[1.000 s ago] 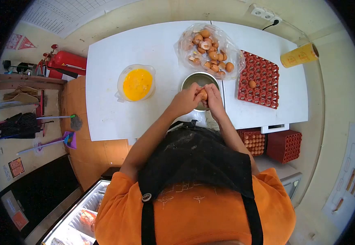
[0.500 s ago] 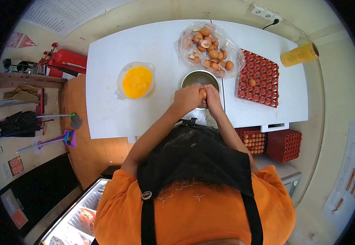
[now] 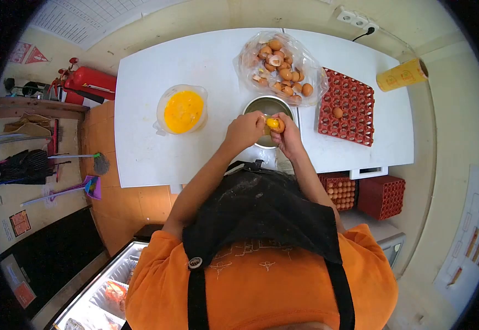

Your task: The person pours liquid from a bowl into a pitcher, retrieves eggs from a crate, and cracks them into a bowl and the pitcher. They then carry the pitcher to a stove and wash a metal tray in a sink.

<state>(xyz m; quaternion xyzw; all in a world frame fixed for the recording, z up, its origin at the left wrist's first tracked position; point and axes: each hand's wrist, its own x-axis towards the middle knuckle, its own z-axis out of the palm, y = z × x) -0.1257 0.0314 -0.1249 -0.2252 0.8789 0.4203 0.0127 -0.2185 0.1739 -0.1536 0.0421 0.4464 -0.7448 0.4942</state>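
Parting a cracked egg (image 3: 274, 124) over the metal bowl (image 3: 268, 108), left hand (image 3: 245, 131) and right hand (image 3: 288, 137) each grip a shell half; shell bag (image 3: 281, 66) at twelve o'clock. Advise keeping yolk centred above bowl.

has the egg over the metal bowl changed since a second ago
Yes. The egg, whole before, is now split open with yolk showing between the left hand and right hand; it stays above the metal bowl.
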